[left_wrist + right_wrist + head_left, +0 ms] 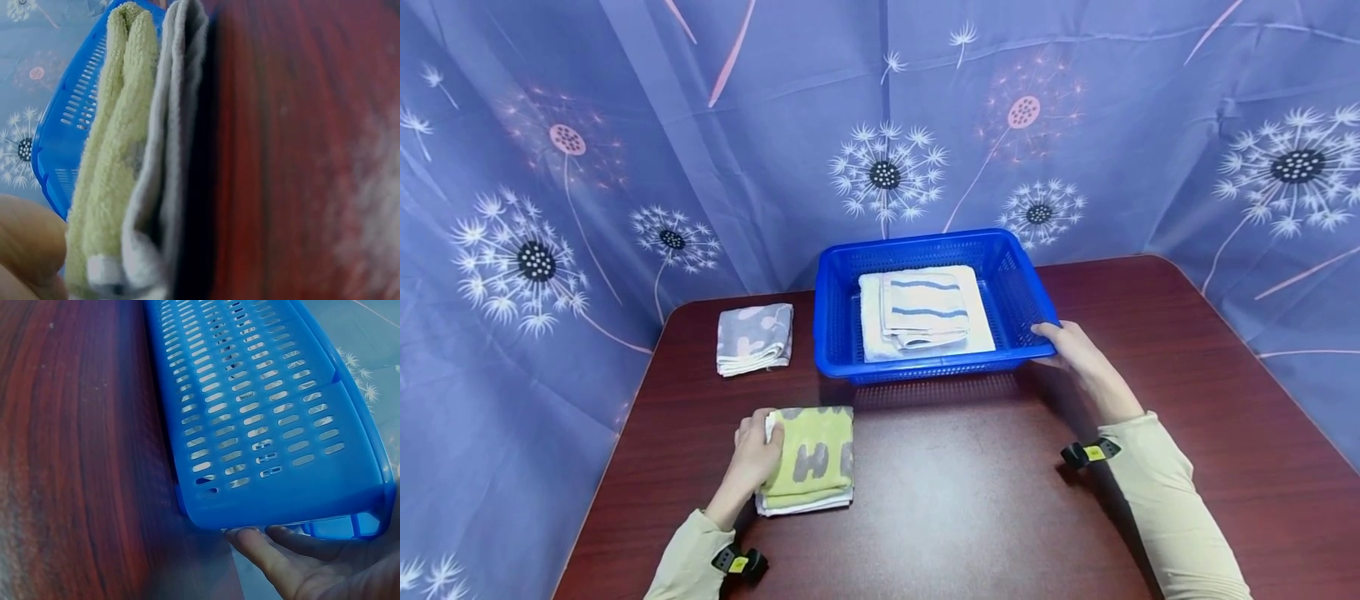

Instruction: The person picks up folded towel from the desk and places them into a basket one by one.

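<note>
In the head view my left hand (756, 450) pinches the left edge of a folded yellow-green towel (811, 450) with grey letter shapes. The left wrist view shows the towel's folded layers (119, 150) from the side, white underneath, close over the table. With thumb on top, my right hand (1084, 358) grips the front right corner of a blue plastic basket (925, 367). In the right wrist view, fingers (265, 553) reach under the basket's rim beside its slotted wall (250, 425). Inside the basket lies a white towel (872, 312), with a smaller blue-striped towel (927, 304) on top.
A folded grey towel with pale pink patterns (755, 337) lies left of the basket, on the dark red wooden table (955, 500). A blue dandelion-print curtain (775, 167) hangs behind and at both sides of the table. Each wrist wears a black strap camera (1090, 452).
</note>
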`<state>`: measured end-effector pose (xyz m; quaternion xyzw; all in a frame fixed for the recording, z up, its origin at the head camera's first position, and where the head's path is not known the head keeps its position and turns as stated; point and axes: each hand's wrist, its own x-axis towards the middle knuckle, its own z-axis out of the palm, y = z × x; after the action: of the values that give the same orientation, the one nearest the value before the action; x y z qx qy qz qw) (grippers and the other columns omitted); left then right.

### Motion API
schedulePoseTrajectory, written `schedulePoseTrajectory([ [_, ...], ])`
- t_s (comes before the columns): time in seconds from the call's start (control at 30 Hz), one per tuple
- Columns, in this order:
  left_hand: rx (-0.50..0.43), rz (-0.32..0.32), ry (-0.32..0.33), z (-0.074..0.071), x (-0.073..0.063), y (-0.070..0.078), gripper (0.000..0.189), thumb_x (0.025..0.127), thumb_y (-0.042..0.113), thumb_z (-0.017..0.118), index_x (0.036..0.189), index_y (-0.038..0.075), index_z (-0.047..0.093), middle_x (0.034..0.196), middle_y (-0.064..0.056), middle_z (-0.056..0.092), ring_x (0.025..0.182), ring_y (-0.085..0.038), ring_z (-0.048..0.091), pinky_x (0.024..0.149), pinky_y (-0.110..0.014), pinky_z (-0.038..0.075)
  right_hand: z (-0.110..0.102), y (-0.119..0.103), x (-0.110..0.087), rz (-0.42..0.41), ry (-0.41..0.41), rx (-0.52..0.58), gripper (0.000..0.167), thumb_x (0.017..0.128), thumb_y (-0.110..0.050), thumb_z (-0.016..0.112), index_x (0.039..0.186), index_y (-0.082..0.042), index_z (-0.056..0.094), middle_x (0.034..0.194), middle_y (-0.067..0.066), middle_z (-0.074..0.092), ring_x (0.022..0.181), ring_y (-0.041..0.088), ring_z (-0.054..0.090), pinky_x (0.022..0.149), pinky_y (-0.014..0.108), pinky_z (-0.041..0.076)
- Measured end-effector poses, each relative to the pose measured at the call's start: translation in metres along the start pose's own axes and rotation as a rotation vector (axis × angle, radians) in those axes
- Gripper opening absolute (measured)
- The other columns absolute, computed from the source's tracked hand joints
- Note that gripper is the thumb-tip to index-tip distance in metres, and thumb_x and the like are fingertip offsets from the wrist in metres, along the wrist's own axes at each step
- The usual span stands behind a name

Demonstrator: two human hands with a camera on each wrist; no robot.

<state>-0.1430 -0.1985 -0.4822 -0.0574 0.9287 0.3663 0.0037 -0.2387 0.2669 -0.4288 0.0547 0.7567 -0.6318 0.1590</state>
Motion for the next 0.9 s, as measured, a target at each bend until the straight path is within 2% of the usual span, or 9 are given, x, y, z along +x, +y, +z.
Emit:
schedulePoseTrajectory([
  [0.47, 0.033, 0.047, 0.007, 0.0, -0.0001, 0.0023, 0.031, 0.094, 0.01, 0.048, 0.119, -0.009, 0.053, 0.111, -0.032, 0.052, 0.106, -0.047, 0.047, 0.092, -0.056, 0.039, 0.0004, 0.0007, -0.0007, -0.005, 0.003, -0.017, 0.068, 0.103, -0.029, 0.036, 0.147, 0.016, 0.01, 0.144, 0.041, 0.031, 0.083, -0.002, 0.062, 0.094, 0.033, 0.049],
  [0.67, 0.056, 0.075, -0.003, 0.0015, 0.0003, 0.0041, 0.028, 0.093, 0.01, 0.05, 0.115, -0.007, 0.055, 0.106, -0.028, 0.056, 0.103, -0.042, 0.053, 0.089, -0.054, 0.042, 0.0014, -0.0009, 0.0, 0.014, 0.015, -0.016, 0.067, 0.103, -0.029, 0.036, 0.149, 0.013, 0.009, 0.146, 0.04, 0.03, 0.082, -0.001, 0.062, 0.098, 0.04, 0.043],
  [0.9, 0.065, 0.085, -0.006, 0.002, 0.0002, 0.0046, 0.027, 0.094, 0.011, 0.051, 0.114, -0.007, 0.056, 0.105, -0.027, 0.056, 0.102, -0.041, 0.054, 0.088, -0.054, 0.044, 0.0016, -0.0011, 0.0001, 0.015, 0.014, -0.01, 0.067, 0.103, -0.028, 0.036, 0.148, 0.014, 0.009, 0.145, 0.04, 0.03, 0.082, -0.002, 0.061, 0.096, 0.036, 0.045],
])
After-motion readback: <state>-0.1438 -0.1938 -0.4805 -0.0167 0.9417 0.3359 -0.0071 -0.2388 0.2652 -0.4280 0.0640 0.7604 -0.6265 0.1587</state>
